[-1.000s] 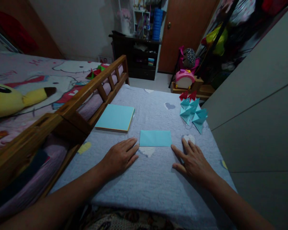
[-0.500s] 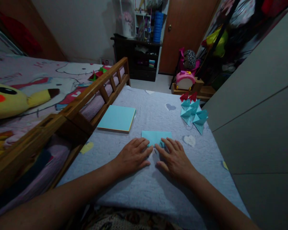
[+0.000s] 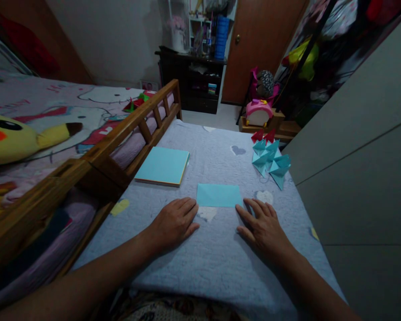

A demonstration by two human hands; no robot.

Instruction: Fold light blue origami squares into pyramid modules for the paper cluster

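A folded light-blue paper rectangle (image 3: 218, 195) lies flat on the grey-blue blanket (image 3: 214, 263). My left hand (image 3: 174, 221) rests palm down just below its left corner, fingers stretched out and touching the near edge. My right hand (image 3: 262, 227) lies flat at the paper's right corner, fingers spread, holding nothing. A stack of light-blue paper sheets (image 3: 162, 165) sits to the upper left of the hands. A cluster of folded blue and red paper shapes (image 3: 269, 157) stands to the upper right.
A wooden bed rail (image 3: 120, 133) runs along the left, with a yellow plush toy (image 3: 16, 136) on the bed beyond. A grey wardrobe side (image 3: 361, 147) borders the right. A pink toy (image 3: 259, 109), a dark shelf unit (image 3: 197, 80) and a brown door (image 3: 257, 40) stand at the back.
Both hands slid apart from the middle of the folded paper to its two lower corners. The paper now lies fully uncovered and flat.
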